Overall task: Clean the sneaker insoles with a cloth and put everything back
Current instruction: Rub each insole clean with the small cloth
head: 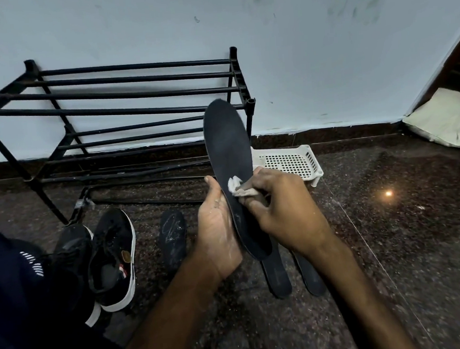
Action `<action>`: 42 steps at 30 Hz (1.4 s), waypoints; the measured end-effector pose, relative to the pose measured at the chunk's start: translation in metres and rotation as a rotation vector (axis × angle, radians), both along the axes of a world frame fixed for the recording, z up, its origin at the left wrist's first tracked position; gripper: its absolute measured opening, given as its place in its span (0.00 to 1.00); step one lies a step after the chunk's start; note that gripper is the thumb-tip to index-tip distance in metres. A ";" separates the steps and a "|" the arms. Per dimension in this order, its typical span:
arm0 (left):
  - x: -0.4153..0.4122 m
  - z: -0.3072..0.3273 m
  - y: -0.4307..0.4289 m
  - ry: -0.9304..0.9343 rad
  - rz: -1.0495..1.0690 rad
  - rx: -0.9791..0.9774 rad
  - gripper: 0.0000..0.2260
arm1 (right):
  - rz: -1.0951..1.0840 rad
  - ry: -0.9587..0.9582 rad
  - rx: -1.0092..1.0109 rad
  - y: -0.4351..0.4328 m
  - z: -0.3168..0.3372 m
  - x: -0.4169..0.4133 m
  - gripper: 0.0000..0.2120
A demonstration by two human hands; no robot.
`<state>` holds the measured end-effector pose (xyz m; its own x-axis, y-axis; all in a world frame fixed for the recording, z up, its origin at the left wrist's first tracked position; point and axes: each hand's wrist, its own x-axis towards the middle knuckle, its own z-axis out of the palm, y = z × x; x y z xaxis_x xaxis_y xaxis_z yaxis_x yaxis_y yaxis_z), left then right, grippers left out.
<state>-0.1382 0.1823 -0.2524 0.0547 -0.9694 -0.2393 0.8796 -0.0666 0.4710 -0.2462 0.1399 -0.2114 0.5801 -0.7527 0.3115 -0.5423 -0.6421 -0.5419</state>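
Observation:
My left hand (216,230) holds a dark insole (228,147) upright by its lower half, toe end pointing up. My right hand (278,209) pinches a small white cloth (236,187) against the insole's face near its middle. Three more dark insoles lie on the floor: one (173,236) to the left of my left hand, with scuff marks, and two (276,275) (312,278) under my right wrist. Two black sneakers with white soles (114,260) (72,250) stand at the left by my knee.
A black metal shoe rack (135,99) stands against the pale wall behind the insole. A white perforated plastic basket (291,161) sits on the speckled dark floor just right of the rack. A pale cushion or bag (447,118) lies at the far right corner.

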 end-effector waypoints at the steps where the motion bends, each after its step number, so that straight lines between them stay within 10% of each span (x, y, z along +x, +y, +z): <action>1: 0.001 0.001 0.000 -0.003 -0.006 -0.005 0.35 | 0.094 0.009 0.088 0.001 0.004 -0.003 0.07; 4: 0.003 0.007 0.001 0.028 -0.066 -0.047 0.38 | 0.263 0.060 0.286 0.004 0.017 -0.011 0.04; 10: -0.005 0.001 -0.001 -0.010 -0.021 0.012 0.32 | -0.103 0.107 -0.142 0.002 0.005 0.003 0.04; 16: 0.005 0.001 -0.003 0.021 -0.028 -0.007 0.35 | 0.268 0.106 0.314 0.005 0.017 -0.010 0.04; 21: -0.008 -0.002 -0.002 0.049 -0.025 0.032 0.32 | -0.131 0.090 -0.046 -0.001 0.007 -0.001 0.04; 27: 0.001 -0.004 -0.003 0.069 0.012 0.012 0.32 | 0.181 0.145 0.249 0.004 0.016 -0.005 0.03; 33: -0.013 -0.007 -0.003 0.058 -0.067 0.030 0.31 | -0.219 0.076 -0.056 0.002 0.010 -0.001 0.05; 38: -0.002 -0.003 -0.004 0.087 -0.009 0.032 0.31 | 0.082 0.095 0.316 0.006 0.014 -0.005 0.02; 42: -0.008 -0.004 -0.002 0.043 -0.080 0.038 0.29 | -0.213 0.125 0.076 -0.005 0.006 -0.009 0.04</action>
